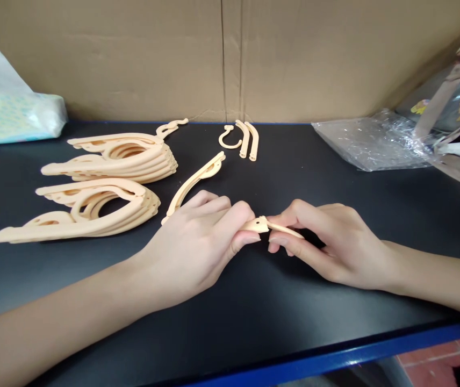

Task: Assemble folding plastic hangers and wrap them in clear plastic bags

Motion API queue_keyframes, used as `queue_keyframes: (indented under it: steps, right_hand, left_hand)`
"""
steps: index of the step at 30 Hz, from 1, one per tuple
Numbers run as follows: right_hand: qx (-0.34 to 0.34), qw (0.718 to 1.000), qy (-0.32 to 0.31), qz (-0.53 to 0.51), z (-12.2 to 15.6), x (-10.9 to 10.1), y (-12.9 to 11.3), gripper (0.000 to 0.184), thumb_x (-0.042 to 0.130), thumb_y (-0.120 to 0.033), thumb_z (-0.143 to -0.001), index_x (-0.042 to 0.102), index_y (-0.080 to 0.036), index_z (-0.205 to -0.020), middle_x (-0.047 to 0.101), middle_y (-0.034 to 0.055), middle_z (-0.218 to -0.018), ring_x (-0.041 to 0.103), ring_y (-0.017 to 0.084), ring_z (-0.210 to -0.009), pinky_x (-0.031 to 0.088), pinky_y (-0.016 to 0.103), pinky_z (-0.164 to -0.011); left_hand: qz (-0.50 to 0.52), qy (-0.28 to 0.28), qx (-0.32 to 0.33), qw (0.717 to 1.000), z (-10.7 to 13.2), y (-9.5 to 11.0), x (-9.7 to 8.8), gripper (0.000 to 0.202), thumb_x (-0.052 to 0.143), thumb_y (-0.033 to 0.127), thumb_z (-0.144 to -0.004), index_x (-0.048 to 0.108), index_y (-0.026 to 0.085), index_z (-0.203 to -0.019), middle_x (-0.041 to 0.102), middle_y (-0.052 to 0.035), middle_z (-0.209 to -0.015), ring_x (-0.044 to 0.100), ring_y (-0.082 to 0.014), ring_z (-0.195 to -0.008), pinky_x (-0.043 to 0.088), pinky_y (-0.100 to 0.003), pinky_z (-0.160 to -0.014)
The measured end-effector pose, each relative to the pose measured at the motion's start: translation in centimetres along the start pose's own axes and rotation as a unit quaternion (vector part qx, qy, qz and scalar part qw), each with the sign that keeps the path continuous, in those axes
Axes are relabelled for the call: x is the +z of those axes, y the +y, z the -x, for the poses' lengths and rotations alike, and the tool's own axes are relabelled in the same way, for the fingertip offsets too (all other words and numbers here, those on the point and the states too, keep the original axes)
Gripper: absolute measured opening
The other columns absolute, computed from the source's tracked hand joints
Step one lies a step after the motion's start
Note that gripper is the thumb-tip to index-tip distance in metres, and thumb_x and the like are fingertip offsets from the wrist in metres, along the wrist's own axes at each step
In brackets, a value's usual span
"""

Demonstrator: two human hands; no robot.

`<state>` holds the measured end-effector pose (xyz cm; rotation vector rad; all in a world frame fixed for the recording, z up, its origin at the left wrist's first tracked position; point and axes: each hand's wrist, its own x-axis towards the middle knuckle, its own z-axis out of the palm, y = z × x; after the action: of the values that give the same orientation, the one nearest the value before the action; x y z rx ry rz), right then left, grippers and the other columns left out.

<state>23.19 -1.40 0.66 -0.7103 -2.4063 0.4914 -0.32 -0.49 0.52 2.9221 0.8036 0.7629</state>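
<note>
Head view: left hand (198,244) and right hand (335,244) each have fingers closed on one peach plastic piece (263,225), mid-worktop (254,312), nearer the front edge. Stacked hanger parts (113,161) lie toward the left edge.

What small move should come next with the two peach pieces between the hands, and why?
Probably press the ends together: the left hand pinches one peach piece, the right hand the other piece; their tips meet, but a locked joint is not visible.
</note>
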Motion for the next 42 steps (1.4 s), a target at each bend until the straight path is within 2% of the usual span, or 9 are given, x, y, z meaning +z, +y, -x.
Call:
queue_keyframes:
  steps: [7,11,16,23,28,32,35,38,42]
  right_hand:
    - [-0.068,0.986,0.008,0.154,0.19,0.10,0.01,0.015,0.044,-0.019,-0.104,0.055,-0.014,-0.095,0.066,-0.0001,-0.069,0.060,0.011,-0.054,0.041,0.023,-0.052]
    - [-0.096,0.980,0.009,0.175,0.16,0.16,0.01,0.017,0.043,-0.018,-0.104,0.054,-0.016,-0.092,0.064,-0.0005,-0.068,0.056,0.012,-0.055,0.040,0.024,-0.053]
    - [-0.124,0.975,-0.005,0.185,0.10,0.08,-0.03,0.020,0.044,-0.010,-0.102,0.055,-0.015,-0.086,0.055,-0.0024,-0.065,0.046,0.011,-0.055,0.037,0.025,-0.053]
    - [-0.167,0.947,-0.016,0.275,-0.11,-0.30,-0.19,0.025,0.041,-0.002,-0.097,0.056,-0.015,-0.082,0.050,-0.0035,-0.061,0.039,0.012,-0.052,0.034,0.028,-0.052]
    - [-0.196,0.933,-0.048,0.299,-0.22,-0.66,-0.44,0.028,0.038,-0.002,-0.098,0.060,-0.013,-0.085,0.057,-0.0002,-0.064,0.045,0.013,-0.054,0.038,0.028,-0.055]
    - [-0.214,0.920,-0.044,0.325,-0.18,-0.75,-0.48,0.028,0.040,-0.003,-0.098,0.061,-0.013,-0.084,0.057,0.0004,-0.063,0.046,0.013,-0.054,0.037,0.029,-0.055]
    - [-0.205,0.919,-0.031,0.334,-0.32,-0.69,-0.57,0.027,0.043,-0.003,-0.097,0.060,-0.015,-0.080,0.053,-0.0011,-0.060,0.043,0.013,-0.052,0.034,0.029,-0.054]
    - [-0.166,0.930,-0.019,0.327,-0.50,-0.59,-0.71,0.029,0.043,-0.005,-0.098,0.054,-0.018,-0.075,0.051,-0.0029,-0.058,0.042,0.012,-0.050,0.034,0.028,-0.054]
    - [-0.076,0.947,0.015,0.313,-0.45,-0.69,-0.63,0.026,0.047,-0.021,-0.102,0.052,-0.018,-0.076,0.053,-0.0042,-0.061,0.047,0.009,-0.049,0.032,0.025,-0.050]
  left_hand:
    - [-0.002,-0.009,0.012,1.000,-0.09,0.02,0.08,0.031,0.032,0.025,-0.108,0.054,0.015,-0.088,0.058,0.0000,-0.077,0.048,-0.0162,-0.068,0.037,-0.029,-0.074]
    - [0.004,-0.019,0.013,1.000,-0.08,0.04,0.15,0.032,0.032,0.023,-0.107,0.055,0.015,-0.088,0.059,-0.0008,-0.078,0.048,-0.0167,-0.068,0.037,-0.031,-0.073]
    - [0.001,-0.033,0.016,0.999,0.07,0.07,0.20,0.034,0.031,0.024,-0.107,0.056,0.016,-0.087,0.058,-0.0012,-0.075,0.047,-0.0179,-0.067,0.037,-0.033,-0.072]
    - [-0.010,-0.052,0.021,0.998,-0.07,-0.04,0.12,0.033,0.030,0.026,-0.107,0.054,0.017,-0.087,0.058,-0.0020,-0.075,0.049,-0.0186,-0.066,0.038,-0.033,-0.070]
    - [-0.018,-0.067,0.027,0.997,-0.09,-0.06,0.11,0.034,0.029,0.026,-0.108,0.055,0.018,-0.087,0.060,-0.0014,-0.074,0.050,-0.0188,-0.066,0.038,-0.033,-0.071]
    - [-0.015,-0.069,0.032,0.997,-0.13,-0.03,0.12,0.035,0.028,0.027,-0.108,0.055,0.018,-0.086,0.061,-0.0013,-0.075,0.051,-0.0189,-0.066,0.038,-0.034,-0.070]
    - [-0.012,-0.070,0.034,0.997,-0.32,-0.09,0.14,0.035,0.029,0.026,-0.108,0.054,0.018,-0.085,0.060,-0.0009,-0.074,0.051,-0.0186,-0.065,0.039,-0.034,-0.070]
    - [-0.019,-0.071,0.024,0.997,-0.59,-0.22,0.10,0.036,0.028,0.028,-0.108,0.054,0.018,-0.086,0.058,-0.0009,-0.073,0.051,-0.0184,-0.065,0.040,-0.033,-0.071]
    - [-0.025,-0.068,0.014,0.997,-0.70,-0.33,-0.05,0.038,0.027,0.030,-0.108,0.056,0.017,-0.087,0.057,-0.0012,-0.072,0.051,-0.0185,-0.065,0.040,-0.033,-0.070]
